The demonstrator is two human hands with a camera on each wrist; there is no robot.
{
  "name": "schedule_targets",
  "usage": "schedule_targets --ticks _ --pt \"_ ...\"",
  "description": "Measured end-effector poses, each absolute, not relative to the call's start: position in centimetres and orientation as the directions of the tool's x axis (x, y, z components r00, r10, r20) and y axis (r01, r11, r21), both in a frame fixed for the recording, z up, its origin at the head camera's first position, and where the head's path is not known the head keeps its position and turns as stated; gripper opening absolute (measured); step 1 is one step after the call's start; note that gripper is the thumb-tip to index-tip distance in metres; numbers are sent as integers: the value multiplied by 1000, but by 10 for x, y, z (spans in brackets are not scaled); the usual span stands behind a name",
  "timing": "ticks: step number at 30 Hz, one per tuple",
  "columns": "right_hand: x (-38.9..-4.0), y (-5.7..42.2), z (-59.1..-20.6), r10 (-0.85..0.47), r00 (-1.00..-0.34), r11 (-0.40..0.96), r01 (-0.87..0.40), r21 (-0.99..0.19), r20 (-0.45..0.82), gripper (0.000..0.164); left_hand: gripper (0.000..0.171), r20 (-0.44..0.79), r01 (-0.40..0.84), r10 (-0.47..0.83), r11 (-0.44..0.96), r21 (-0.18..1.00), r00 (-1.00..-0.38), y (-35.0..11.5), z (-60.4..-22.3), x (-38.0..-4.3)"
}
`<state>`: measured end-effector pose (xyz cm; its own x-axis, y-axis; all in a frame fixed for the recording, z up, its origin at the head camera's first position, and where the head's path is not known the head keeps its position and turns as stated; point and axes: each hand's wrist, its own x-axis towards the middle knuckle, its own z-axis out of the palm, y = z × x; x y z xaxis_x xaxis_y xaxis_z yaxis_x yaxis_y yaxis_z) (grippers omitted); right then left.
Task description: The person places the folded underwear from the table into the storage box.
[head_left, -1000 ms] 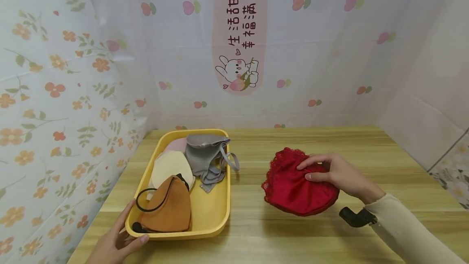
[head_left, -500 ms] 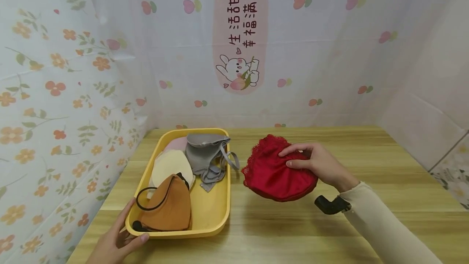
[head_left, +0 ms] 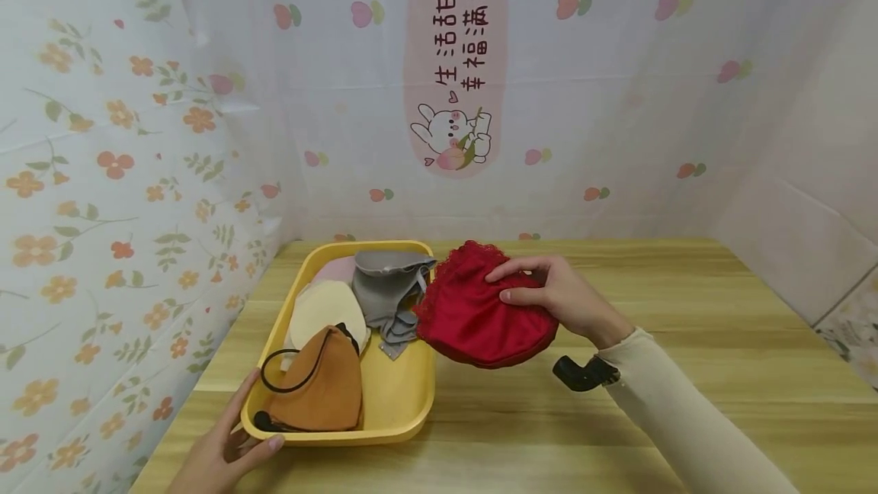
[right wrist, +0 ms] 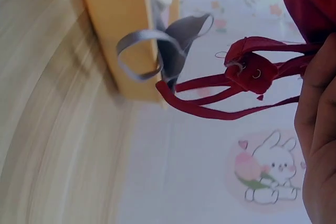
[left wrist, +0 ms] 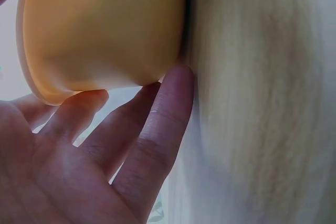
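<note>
My right hand (head_left: 559,296) pinches a folded red bra (head_left: 487,326) with lace trim, held above the table against the right rim of the yellow tray (head_left: 391,435). In the right wrist view, its red straps and hook tab (right wrist: 252,73) dangle beside the fingers. At the tray's near left corner is my left hand (head_left: 226,444), thumb on the front and fingers along the left side. The left wrist view shows those fingers (left wrist: 163,124) against the outer wall. Inside the tray lie a grey bra (head_left: 380,288), a cream bra (head_left: 325,315) and an orange-brown one (head_left: 325,383).
A pink cup (head_left: 336,269) shows partly behind the cream bra. The tray stands on a wood-grain table (head_left: 617,433), with patterned cloth (head_left: 583,97) hanging behind and on the left. A black bent piece (head_left: 586,373) sticks out at the right sleeve.
My right hand has carried the red bra leftward and slightly up, from the right part of the table to the tray's right rim. The left hand keeps its place at the corner.
</note>
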<state>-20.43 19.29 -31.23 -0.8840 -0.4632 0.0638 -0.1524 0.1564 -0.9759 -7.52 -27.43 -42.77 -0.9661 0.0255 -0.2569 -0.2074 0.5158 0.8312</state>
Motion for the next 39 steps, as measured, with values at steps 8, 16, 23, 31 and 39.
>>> schedule_targets --ticks 8,16,23,31,39 --pt "-206 166 -302 -480 -873 70 -135 -988 85 28 106 -245 -195 27 519 832 -969 -274 -428 -75" --pt "-209 140 -297 -508 -851 14 -161 -987 131 26 105 -246 -202 19 517 832 -969 -273 -430 -74" --pt "-208 121 -291 -537 -833 -26 -147 -989 138 27 104 -258 -208 11 560 802 -966 -274 -429 -74" --pt "-210 99 -297 -547 -833 11 -104 -994 81 30 104 -252 -202 13 561 803 -968 -275 -429 -73" --pt "-215 83 -325 -503 -862 82 -111 -990 56 27 103 -252 -199 23 546 814 -967 -274 -429 -74"
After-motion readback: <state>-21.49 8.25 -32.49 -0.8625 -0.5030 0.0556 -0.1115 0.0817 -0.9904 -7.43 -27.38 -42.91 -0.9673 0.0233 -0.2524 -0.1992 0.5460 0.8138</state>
